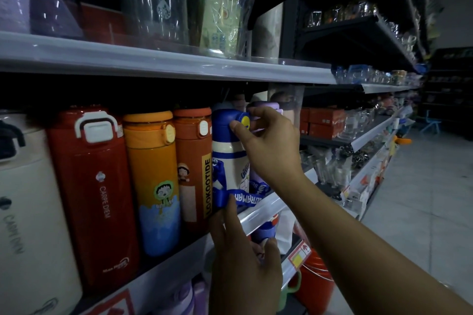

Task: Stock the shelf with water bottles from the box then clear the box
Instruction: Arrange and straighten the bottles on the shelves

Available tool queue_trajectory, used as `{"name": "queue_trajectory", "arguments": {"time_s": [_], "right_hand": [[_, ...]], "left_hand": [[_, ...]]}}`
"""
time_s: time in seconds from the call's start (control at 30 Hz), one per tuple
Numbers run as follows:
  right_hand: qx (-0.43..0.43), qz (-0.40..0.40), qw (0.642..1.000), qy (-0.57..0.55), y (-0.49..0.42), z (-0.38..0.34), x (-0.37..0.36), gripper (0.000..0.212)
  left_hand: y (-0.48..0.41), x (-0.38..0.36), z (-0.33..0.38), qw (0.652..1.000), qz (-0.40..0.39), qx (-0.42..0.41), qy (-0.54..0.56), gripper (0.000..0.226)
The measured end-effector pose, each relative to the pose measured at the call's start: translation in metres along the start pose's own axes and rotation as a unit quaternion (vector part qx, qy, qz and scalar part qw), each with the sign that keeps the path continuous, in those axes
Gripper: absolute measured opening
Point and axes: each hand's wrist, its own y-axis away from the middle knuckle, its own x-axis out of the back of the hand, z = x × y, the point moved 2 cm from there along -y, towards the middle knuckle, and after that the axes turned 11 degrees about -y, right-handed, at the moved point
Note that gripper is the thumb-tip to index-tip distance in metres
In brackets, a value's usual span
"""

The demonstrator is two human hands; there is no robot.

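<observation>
The blue-and-white water bottle (228, 158) stands upright at the front of the middle shelf (265, 208), touching a rust-brown bottle (192, 156) on its left, with an orange bottle (153, 174) and a red flask (94, 186) further along. The right hand (268, 146) grasps its blue cap (224, 120), thumb and fingers curled around it. The left hand (243, 258) is released, its straight fingers reaching up to touch the bottle's blue strap (245, 198), which hangs over the shelf edge.

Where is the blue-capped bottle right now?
Head view, centre: the blue-capped bottle stands on the middle shelf, right of the LOOKOOTIDE bottle, right hand gripping its cap.
</observation>
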Motion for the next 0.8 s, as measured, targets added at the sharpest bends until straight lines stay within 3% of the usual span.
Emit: {"name": "queue_trajectory", "arguments": {"time_s": [0.1,0.27,0.53,0.7,0.8], "right_hand": [[-0.013,0.008,0.999,-0.043,-0.001,0.005,0.009,0.036],[-0.054,0.104,0.992,-0.037,-0.015,0.028,0.033,0.018],[-0.137,0.067,0.988,0.025,-0.037,0.058,0.044,0.061],[-0.139,0.051,0.989,0.002,-0.043,0.064,0.043,0.032],[-0.134,0.055,0.989,-0.014,-0.042,0.067,0.041,0.03]], "left_hand": [[0.002,-0.006,-0.01,0.999,0.036,-0.014,0.005,0.097],[0.001,-0.021,-0.012,0.996,0.049,-0.054,0.051,0.081],[-0.003,-0.035,-0.01,0.995,0.048,-0.081,0.046,0.075],[-0.009,-0.033,-0.016,0.995,0.024,-0.079,0.049,0.071],[-0.01,-0.034,-0.022,0.995,0.037,-0.064,0.065,0.075]]}}
